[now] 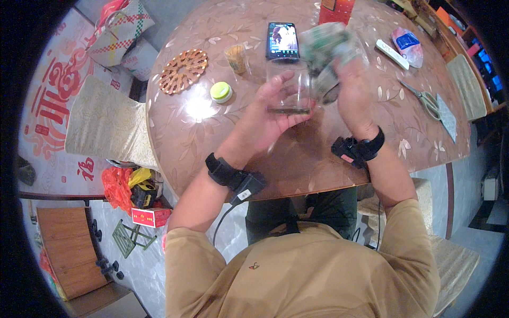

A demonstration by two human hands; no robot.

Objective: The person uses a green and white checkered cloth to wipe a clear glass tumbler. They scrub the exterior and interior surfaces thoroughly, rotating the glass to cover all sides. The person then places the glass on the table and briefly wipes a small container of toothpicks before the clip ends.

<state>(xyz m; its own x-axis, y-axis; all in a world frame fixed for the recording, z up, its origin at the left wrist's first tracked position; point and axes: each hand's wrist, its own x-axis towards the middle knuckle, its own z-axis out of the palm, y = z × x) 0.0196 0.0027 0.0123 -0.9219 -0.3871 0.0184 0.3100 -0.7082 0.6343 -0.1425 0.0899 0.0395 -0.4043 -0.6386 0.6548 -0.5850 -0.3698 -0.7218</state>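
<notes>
A clear, straight-sided jar (289, 85) with a thick base is held above the table by my left hand (267, 115), its thumb on the near side and its fingers under and around the base. On the jar's right is my right hand (353, 89), blurred by motion, gripping a crumpled green and white plastic bag or cloth (324, 43). Blur hides the right fingers and the exact material. The bundle hangs close beside the jar; I cannot tell whether they touch. Both wrists wear black straps with small devices.
On the round table (302, 171) are a lit phone (282, 39), a toothpick cup (237, 59), a wooden trivet (183, 71), a lime-lidded container (221, 92), scissors (427, 101), a white elongated object (392, 54), a plastic packet (408, 47) and a red box or bag (336, 12).
</notes>
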